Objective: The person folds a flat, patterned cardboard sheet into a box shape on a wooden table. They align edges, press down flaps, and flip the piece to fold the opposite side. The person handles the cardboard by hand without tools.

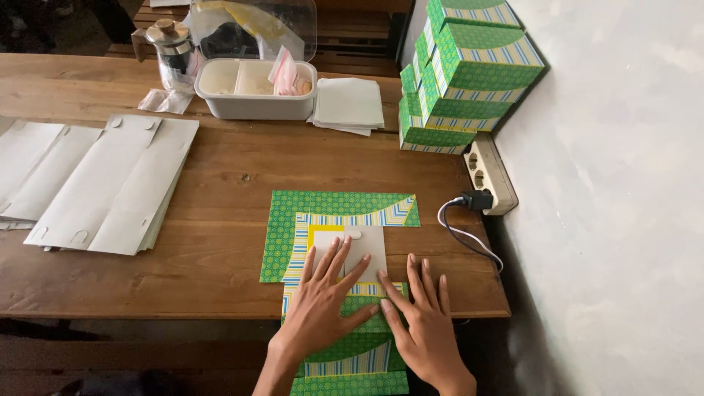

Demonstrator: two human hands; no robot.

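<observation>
Both sets of fingers lie spread and flat, gripping nothing: the left hand (pixel 326 293) presses on the white flap and the right hand (pixel 422 315) just beside it on the green patterned box blank (pixel 293 220). The blank lies unfolded at the near edge of the bench (pixel 220 176), its lower part overhanging. It looks like light, thin, springy card that creases easily, best held flat-palmed near the fold lines.

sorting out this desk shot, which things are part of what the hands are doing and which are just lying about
In use:
- green patterned box blank, pressed flat
- left hand
- right hand

Lying about:
- grey flat blanks
- finished green boxes
- white tray
- glass jar
- paper stack
- power strip
</observation>
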